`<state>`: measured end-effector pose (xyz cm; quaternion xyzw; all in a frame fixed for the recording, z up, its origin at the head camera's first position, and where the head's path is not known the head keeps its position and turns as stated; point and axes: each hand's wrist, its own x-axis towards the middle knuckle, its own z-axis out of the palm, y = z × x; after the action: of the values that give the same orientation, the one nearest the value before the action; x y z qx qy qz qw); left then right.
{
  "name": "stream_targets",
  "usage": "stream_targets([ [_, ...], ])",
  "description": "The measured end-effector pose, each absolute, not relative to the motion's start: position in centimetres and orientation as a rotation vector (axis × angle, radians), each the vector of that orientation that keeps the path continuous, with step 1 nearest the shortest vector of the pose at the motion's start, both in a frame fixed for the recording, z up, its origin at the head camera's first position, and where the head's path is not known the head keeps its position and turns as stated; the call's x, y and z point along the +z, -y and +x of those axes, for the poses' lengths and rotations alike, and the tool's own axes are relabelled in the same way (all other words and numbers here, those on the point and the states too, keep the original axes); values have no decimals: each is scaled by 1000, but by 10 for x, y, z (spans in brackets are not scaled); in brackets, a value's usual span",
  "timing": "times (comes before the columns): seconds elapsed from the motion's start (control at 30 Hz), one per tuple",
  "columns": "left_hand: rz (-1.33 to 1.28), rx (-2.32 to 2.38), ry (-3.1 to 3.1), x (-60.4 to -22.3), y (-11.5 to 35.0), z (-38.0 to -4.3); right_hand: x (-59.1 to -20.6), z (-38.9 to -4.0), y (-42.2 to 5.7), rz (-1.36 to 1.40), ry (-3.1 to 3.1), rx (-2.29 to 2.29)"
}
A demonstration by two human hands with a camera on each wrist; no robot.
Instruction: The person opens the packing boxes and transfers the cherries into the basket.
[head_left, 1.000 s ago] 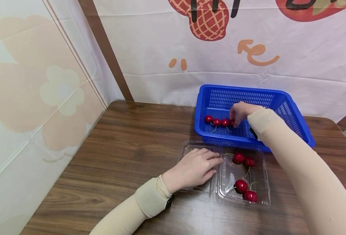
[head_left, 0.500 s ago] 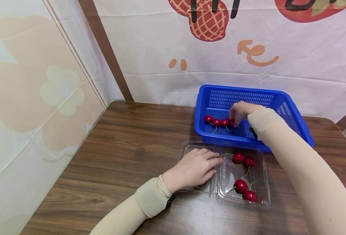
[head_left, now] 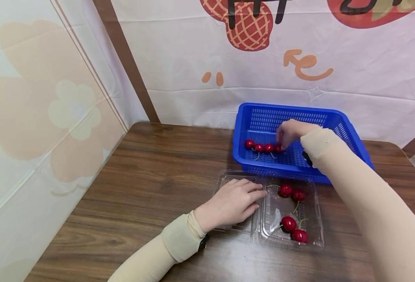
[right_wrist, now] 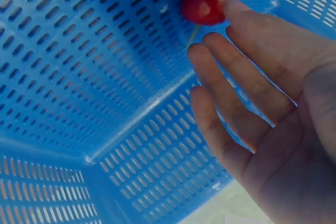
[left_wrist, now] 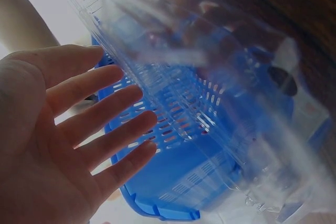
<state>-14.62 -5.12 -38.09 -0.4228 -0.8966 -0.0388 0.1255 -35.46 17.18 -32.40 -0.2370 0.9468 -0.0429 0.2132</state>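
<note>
My left hand [head_left: 233,203] lies with extended fingers on the left half of a clear plastic clamshell box [head_left: 316,235]. In the left wrist view its fingers [left_wrist: 123,98] are spread beside the clear plastic. Inside the blue basket [head_left: 240,158], my right hand [head_left: 291,131] is at the right end of a row of several red cherries [head_left: 259,148]. The right wrist view shows its thumb tip at the nearest cherry [right_wrist: 206,2], while the other visible fingers are loosely extended and apart from it. Several stemmed cherries [head_left: 289,224] sit in the box's right half.
The blue basket stands at the table's back right, directly behind the clear box. Brown wooden table [head_left: 140,184] surface extends to the left. A printed fabric backdrop [head_left: 179,105] rises behind the table's back edge.
My right hand has shifted slightly right and up in the basket, and more of the rightmost cherry shows beside its fingers. My left hand stays in place.
</note>
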Motion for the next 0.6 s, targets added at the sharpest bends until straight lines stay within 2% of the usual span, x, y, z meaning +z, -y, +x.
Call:
stream_targets([
  [0.6, -1227, -112, 2608, -382, 50, -146, -287, -342, -181, -763, -2723, -122],
])
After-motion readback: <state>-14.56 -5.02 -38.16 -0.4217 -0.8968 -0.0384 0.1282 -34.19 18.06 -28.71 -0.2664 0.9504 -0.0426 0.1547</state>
